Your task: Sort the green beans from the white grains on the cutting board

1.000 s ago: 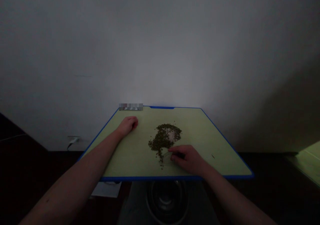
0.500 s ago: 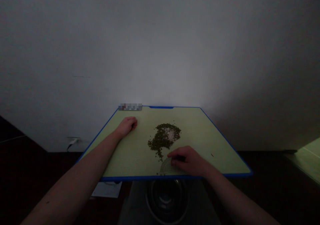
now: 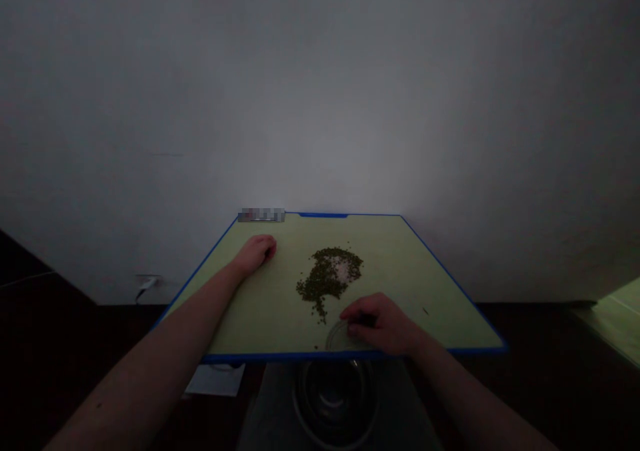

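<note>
We list: right hand gripping clear, curved plastic piece; left hand curled closed; small green beans.

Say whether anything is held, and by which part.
The right hand holds a clear curved piece, perhaps a protractor, by its right side. The left hand is curled; nothing shows in it.

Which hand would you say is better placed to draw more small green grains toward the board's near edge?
Probably the right hand: it holds a clear curved piece close to the green grains. The left hand lies curled to their left, with no tool showing.
</note>
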